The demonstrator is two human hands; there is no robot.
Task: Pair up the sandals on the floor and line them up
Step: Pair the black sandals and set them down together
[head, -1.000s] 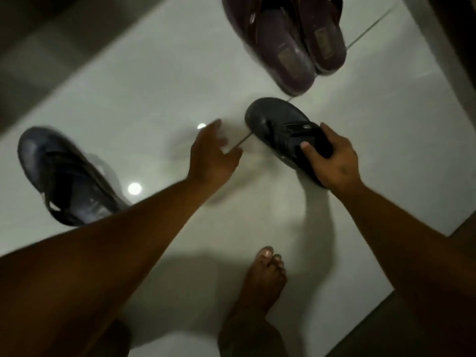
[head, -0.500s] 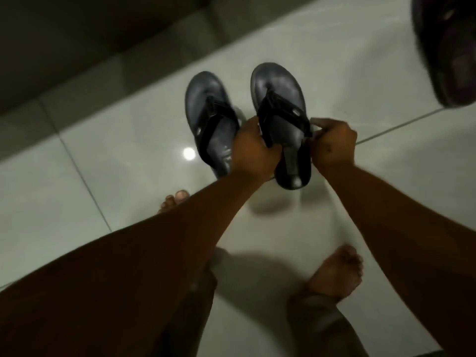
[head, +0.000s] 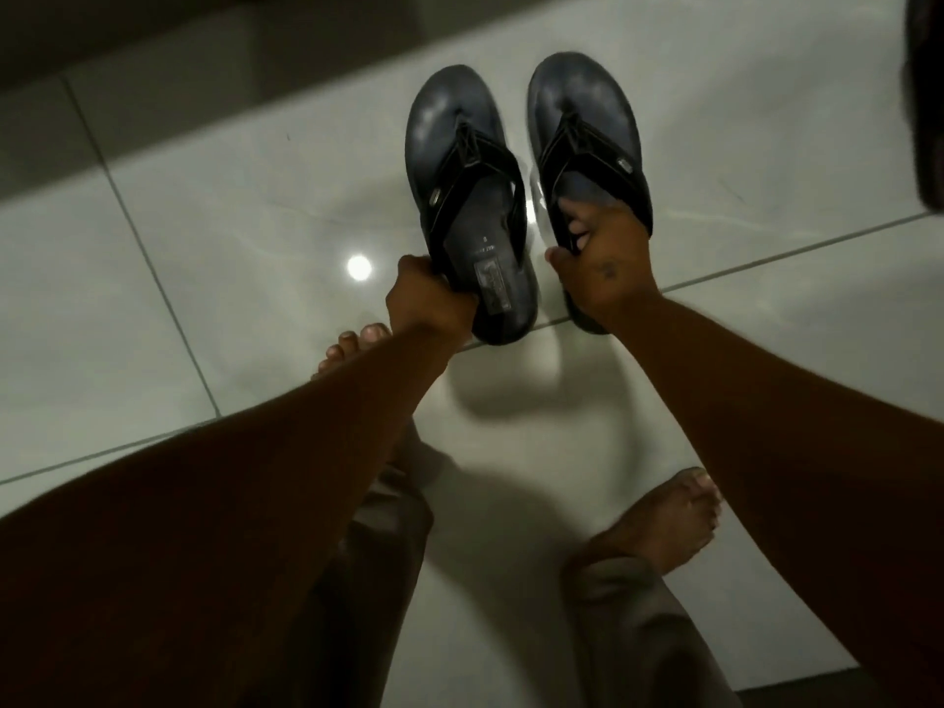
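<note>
Two dark grey flip-flop sandals with black straps lie side by side, toes pointing away from me, over the pale tiled floor. My left hand [head: 426, 298] grips the heel edge of the left sandal [head: 459, 161]. My right hand [head: 605, 263] holds the right sandal [head: 582, 109] at its heel, fingers tucked under the strap. A small gap separates the two sandals. Whether they rest on the floor or hover just above it is unclear.
A dark brown sandal [head: 927, 104] pokes in at the right edge. My bare feet [head: 659, 523] stand on the glossy tiles below the hands. A darker strip of floor or step [head: 153, 53] runs along the top left.
A second ago only my right hand held one grey sandal, the other lying far left. Now both sit side by side, one in each hand, and the view has shifted left.
</note>
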